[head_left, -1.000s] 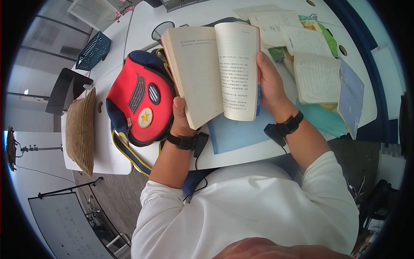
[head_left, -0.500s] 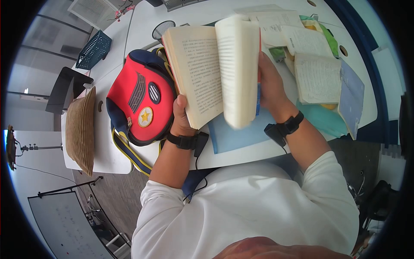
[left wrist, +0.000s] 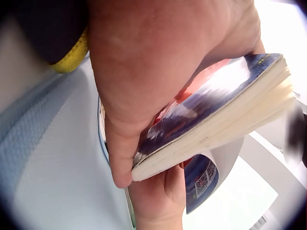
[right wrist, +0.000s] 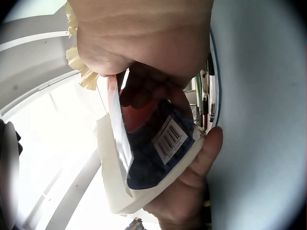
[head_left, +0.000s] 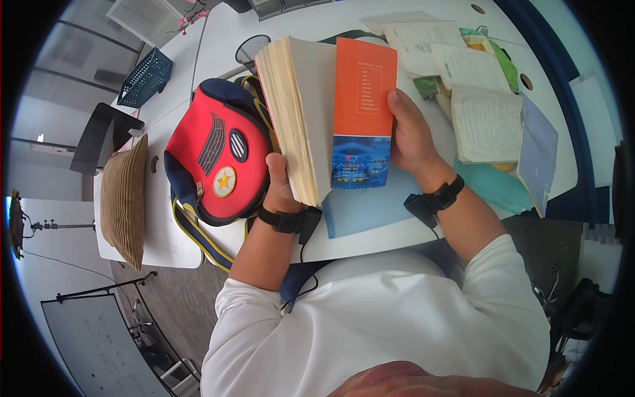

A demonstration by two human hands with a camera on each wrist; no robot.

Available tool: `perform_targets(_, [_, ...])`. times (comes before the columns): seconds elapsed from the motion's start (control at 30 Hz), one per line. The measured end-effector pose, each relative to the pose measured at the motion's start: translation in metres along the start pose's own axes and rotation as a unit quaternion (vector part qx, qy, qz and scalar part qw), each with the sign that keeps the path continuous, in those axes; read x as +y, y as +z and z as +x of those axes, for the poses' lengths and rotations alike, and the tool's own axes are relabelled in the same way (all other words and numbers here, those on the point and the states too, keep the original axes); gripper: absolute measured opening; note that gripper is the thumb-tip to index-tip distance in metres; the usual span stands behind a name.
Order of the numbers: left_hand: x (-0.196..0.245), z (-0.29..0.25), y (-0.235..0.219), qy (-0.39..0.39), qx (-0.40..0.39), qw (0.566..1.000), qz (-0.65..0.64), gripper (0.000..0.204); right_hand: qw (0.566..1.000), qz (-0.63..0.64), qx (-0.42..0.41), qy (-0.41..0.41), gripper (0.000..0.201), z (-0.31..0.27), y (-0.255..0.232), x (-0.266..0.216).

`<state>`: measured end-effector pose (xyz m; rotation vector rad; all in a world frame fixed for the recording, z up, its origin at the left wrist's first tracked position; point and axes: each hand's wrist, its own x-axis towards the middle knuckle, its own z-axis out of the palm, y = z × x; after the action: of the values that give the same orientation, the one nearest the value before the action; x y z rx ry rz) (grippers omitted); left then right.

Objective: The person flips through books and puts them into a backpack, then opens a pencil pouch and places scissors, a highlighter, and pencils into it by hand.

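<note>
1. Over a white desk [head_left: 221, 40], right of a red backpack [head_left: 225, 149]: an open paperback [head_left: 316, 112]
2. Left hand [head_left: 280, 188] grips its page block [head_left: 284, 119], likely bearing weight
3. Right hand [head_left: 413, 132] pinches its cover flap [head_left: 364, 86], apparently spreading it

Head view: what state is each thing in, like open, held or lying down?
Book: held open.
Left hand: gripping the book's left side.
Right hand: gripping its right side.
Notebook: open, handwriting showing.
Red bag: lying on the table; open or closed, can't tell.
Blue sheet: lying there, partly hidden.
Whiteboard: written on.
</note>
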<state>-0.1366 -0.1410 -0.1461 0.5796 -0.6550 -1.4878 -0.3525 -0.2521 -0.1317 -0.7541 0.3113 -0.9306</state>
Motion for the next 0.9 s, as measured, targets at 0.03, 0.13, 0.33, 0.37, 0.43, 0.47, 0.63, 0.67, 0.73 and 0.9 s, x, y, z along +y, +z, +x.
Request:
perform_targets(0.03, [0.0,-0.001,0.007,0.002,0.005,1.0,0.0,0.118,1.0,-0.002,-0.005,0.001,0.045,0.0,-0.001,-0.001])
perform_targets(0.13, [-0.002,-0.003,0.005,0.0,0.009,1.0,0.029,0.122,0.997,-0.079,-0.002,-0.006,0.051,-0.005,-0.004,0.003])
perform_targets(0.33, [0.002,0.001,0.007,-0.064,-0.059,0.994,0.067,0.134,0.942,-0.305,-0.137,-0.035,0.078,-0.018,0.013,0.004])
perform_targets(0.37, [0.003,0.002,0.013,-0.051,-0.06,0.994,0.074,0.13,0.942,-0.305,-0.137,-0.035,0.078,-0.018,0.013,0.004])
perform_targets(0.43, [0.006,0.002,0.019,-0.038,-0.06,0.994,0.081,0.127,0.928,-0.323,-0.178,-0.056,0.081,-0.018,0.013,0.007])
perform_targets(0.47, [0.008,0.002,0.021,-0.03,-0.056,0.993,0.101,0.12,0.928,-0.323,-0.179,-0.055,0.081,-0.019,0.015,0.005])
perform_targets(0.63, [0.004,0.006,-0.001,-0.012,-0.032,0.999,0.027,0.098,0.97,-0.201,-0.133,0.022,0.064,-0.016,0.001,0.001])
perform_targets(0.67, [0.006,0.013,-0.011,0.011,-0.113,0.992,-0.056,0.095,0.97,-0.202,-0.133,0.022,0.064,-0.011,-0.003,0.001])
perform_targets(0.73, [0.002,0.015,-0.023,0.033,-0.196,0.97,-0.139,0.092,0.993,-0.032,-0.116,0.011,0.058,-0.003,-0.008,-0.001])
perform_targets(0.9, [0.01,0.009,0.001,0.058,-0.061,0.991,-0.102,0.092,0.997,-0.051,0.007,-0.058,0.059,0.002,0.007,-0.002])
